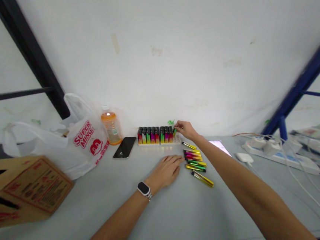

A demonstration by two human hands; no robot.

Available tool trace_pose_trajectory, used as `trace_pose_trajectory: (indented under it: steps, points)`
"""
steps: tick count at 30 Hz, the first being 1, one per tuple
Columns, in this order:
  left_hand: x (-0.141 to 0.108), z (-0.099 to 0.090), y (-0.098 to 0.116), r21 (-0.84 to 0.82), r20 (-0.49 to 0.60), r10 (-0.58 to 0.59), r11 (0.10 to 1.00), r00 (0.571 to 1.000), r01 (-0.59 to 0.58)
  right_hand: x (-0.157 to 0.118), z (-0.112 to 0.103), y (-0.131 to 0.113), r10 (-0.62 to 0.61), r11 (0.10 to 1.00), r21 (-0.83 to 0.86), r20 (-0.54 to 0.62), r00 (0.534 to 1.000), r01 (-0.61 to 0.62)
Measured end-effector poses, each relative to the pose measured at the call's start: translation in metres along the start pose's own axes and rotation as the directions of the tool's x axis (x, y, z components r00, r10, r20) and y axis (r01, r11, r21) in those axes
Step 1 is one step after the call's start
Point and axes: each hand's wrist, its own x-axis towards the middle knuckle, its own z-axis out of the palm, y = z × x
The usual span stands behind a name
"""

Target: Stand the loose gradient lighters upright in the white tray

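Rows of colourful lighters (155, 135) stand upright in a white tray (177, 139) near the wall. At the tray's right end, my right hand (185, 129) pinches a green lighter (175, 131), upright beside the last filled row. My left hand (167, 170) lies palm down on the table, fingers stretched out, its fingertips close to a loose group of lighters (194, 156) in yellow, pink and green. One yellow lighter (203, 178) lies nearest to me, and another (189, 145) lies closest to the tray.
On the left are a cardboard box (33, 191), a white plastic bag (77, 139), an orange bottle (111, 127) and a black phone (125, 147). To the right lie a lit phone (219, 146), a white charger (244, 157) and a power strip (282, 157) with cables.
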Motion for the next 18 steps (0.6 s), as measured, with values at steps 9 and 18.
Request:
trace_pose_trajectory:
  steps: [9, 18]
  points:
    - [0.008, -0.004, -0.006, 0.030, 0.002, -0.010, 0.999, 1.000, 0.010, 0.010, -0.001, 0.007, -0.071, 0.996, -0.042, 0.075, 0.995, 0.074]
    - [0.035, -0.006, -0.008, 0.022, 0.013, 0.061, 0.998, 0.998, -0.061, -0.012, -0.001, -0.017, 0.060, 0.920, -0.391, 0.067, 0.996, -0.029]
